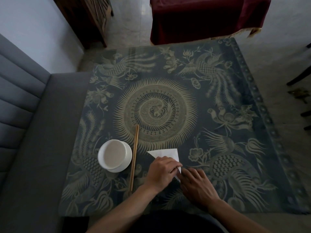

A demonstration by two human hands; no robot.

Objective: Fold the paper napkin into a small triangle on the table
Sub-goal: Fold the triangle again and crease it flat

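**Both your hands on the folded napkin**

Your white paper napkin (165, 154) lies on the patterned table (235, 125), near the edge closest to you, already showing a triangular shape with one corner pointing left and another to the far right. Your left hand (162, 173) lies palm down over its near part, fingers curled around the napkin's lower tip and pinching it. Your right hand (197, 185) lies just beside it, fingers spread flat on the table and touching the same tip; whether it grips the paper you cannot tell from here. To the left of the napkin a pair of chopsticks (134, 158) lies lengthwise, and beyond them a white bowl (115, 155) sits on a saucer.
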